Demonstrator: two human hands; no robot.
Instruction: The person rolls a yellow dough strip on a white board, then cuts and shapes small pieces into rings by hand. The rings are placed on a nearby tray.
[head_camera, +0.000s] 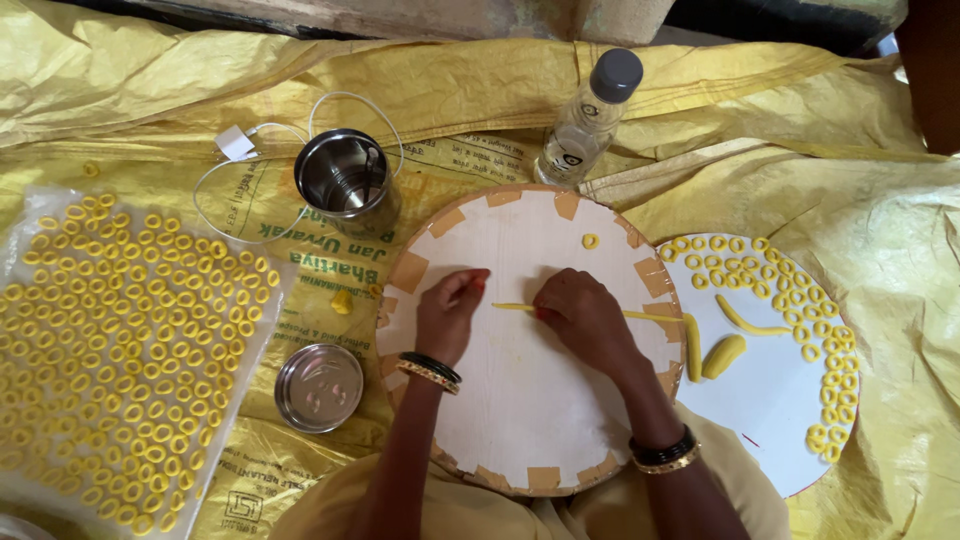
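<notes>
**Q:** What have your hands got right now?

**Me:** Both are down on the round board (530, 400) in my lap. A thin yellow dough rope (512, 307) lies across the middle of it. My right hand (583, 315) sits on top of the rope with the fingers curled over it, pressing rather than lifting it, and the rope sticks out on both sides of that hand. My left hand (447, 312) is just beside the rope's left tip, fingers bunched together. Honestly I can't tell whether they're pinching anything.

**Q:** And the stuff around you?

**Me:** One small dough ring (590, 241) sits alone near the board's top edge. To my right there's a white plate (770, 400) touching the board, with lots of rings along its rim, plus a dough lump (722, 355) and a couple of loose strips. On my left, a clear plastic sheet (262, 330) is covered in rows of rings. A steel cup (343, 178) and a steel lid (318, 387) are also left of the board, and a clear bottle (588, 118) with a grey cap stands above it. Everything rests on yellow sacking (860, 180).
</notes>
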